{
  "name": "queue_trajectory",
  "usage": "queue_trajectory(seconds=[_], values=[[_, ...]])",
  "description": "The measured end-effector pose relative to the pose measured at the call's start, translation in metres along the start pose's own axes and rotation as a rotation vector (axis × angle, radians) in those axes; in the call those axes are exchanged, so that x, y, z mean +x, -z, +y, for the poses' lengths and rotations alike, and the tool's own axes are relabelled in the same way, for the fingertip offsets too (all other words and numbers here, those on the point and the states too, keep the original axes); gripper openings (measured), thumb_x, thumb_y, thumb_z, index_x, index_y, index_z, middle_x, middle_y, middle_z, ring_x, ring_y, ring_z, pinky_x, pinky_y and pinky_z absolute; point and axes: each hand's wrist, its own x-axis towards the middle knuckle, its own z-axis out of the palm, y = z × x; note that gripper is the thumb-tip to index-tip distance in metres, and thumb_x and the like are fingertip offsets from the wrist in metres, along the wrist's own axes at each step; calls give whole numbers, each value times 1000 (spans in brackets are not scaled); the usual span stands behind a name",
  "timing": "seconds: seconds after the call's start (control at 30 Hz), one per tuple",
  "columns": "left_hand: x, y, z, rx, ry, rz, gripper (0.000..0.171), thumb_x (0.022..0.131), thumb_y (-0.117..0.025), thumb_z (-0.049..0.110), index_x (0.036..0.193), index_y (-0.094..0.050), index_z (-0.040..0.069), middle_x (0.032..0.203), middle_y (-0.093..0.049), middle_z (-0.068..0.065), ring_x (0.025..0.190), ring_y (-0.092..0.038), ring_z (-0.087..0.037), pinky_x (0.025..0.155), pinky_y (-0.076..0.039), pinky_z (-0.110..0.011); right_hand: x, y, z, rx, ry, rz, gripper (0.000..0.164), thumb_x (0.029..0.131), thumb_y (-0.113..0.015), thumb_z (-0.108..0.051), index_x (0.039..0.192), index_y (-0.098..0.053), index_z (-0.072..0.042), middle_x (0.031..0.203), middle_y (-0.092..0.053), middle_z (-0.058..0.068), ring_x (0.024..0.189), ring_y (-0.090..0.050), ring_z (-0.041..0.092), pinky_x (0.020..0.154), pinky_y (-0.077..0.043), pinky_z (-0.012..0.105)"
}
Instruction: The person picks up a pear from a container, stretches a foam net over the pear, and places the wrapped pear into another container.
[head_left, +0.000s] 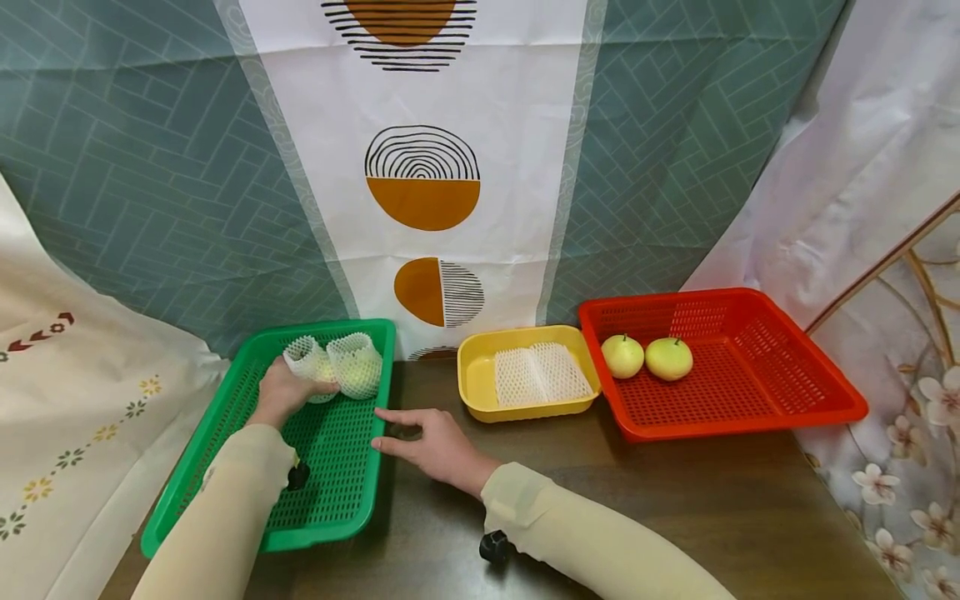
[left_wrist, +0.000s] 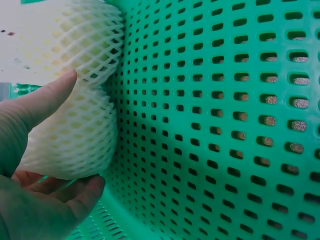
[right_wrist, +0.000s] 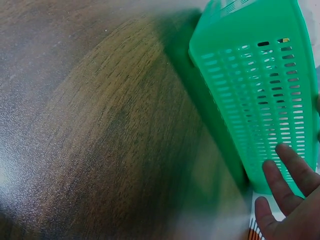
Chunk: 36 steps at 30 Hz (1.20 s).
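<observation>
The left hand (head_left: pixel 285 390) clasps fruit (head_left: pixel 321 368) netted probably for cushioning, the green basket (head_left: pixel 315 536) beside the right hand (head_left: pixel 441 447), fingers apart.

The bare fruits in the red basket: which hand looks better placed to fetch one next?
Probably the right hand: it is nearer the red basket and holds no fruit, while the left hand grips a netted fruit inside the green basket.
</observation>
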Motion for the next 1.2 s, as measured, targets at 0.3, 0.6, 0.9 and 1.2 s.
queue_trajectory(seconds=[0.3, 0.6, 0.9, 1.2], values=[[-3, 4, 2, -22, 28, 6, 124, 69, -79, 46, 147, 3, -5, 150, -11, -34, 132, -23, -51, 101, -34, -59, -1, 2, -5, -37, 9, -9, 47, 81, -61, -59, 125, -52, -48, 131, -54, -17, 113, -55, 6, 91, -49, 34], [-19, 15, 24, -195, 80, 50, 124, 75, -73, 47, 147, 20, 8, 153, 1, -30, 137, -15, -49, 101, -32, -61, -2, 10, -7, -85, 43, -68, 51, 81, -60, -60, 129, -48, -47, 132, -53, -18, 122, -52, 10, 99, -45, 36], [-41, 24, 66, -283, 39, 199, 105, 82, -62, 51, 149, 12, 16, 154, 4, -21, 141, -10, -42, 105, -29, -59, -4, 39, -19, 25, 56, -2, 50, 83, -62, -52, 130, -53, -34, 121, -60, -15, 115, -57, 16, 95, -48, 35], [-70, 17, 124, -307, -204, 353, 79, 83, -63, 47, 145, -25, 14, 143, -28, -16, 129, -32, -31, 100, -36, -49, -9, 82, -31, -15, 87, 151, 37, 85, -62, -50, 118, -60, -33, 115, -62, -17, 109, -57, 15, 94, -47, 37]])
